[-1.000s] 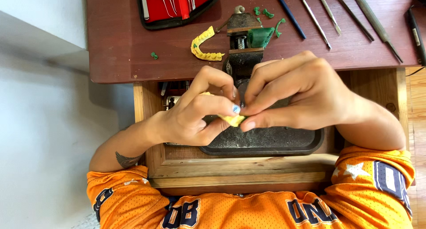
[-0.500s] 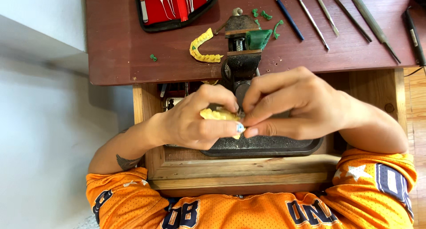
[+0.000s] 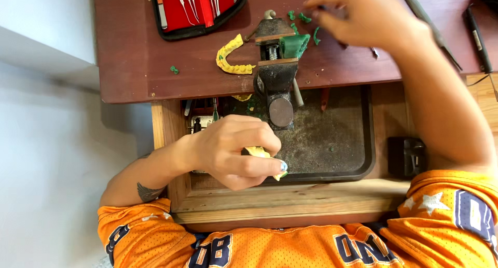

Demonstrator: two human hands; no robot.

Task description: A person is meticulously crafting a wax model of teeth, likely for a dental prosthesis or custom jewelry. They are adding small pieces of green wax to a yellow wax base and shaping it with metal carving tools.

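My left hand (image 3: 236,151) is closed around a small yellow cast piece (image 3: 258,152), held over the dark tray (image 3: 353,167) in the open drawer. My right hand (image 3: 365,16) is stretched out over the red-brown desktop, blurred, its fingers at the thin metal tools (image 3: 430,37) lying there; whether it grips one I cannot tell. A small bench vise (image 3: 275,73) clamped at the desk edge holds a green block (image 3: 294,44). A yellow arch-shaped dental cast (image 3: 232,58) lies left of the vise.
A red tool case (image 3: 199,8) with thin instruments lies open at the back left of the desk (image 3: 135,65). Green wax bits (image 3: 301,18) are scattered near the vise. A black box (image 3: 407,156) sits in the drawer at the right.
My right hand has let go of the yellow piece and moved up and right to the tools on the desk. My left hand keeps the piece and has dropped a little toward me.
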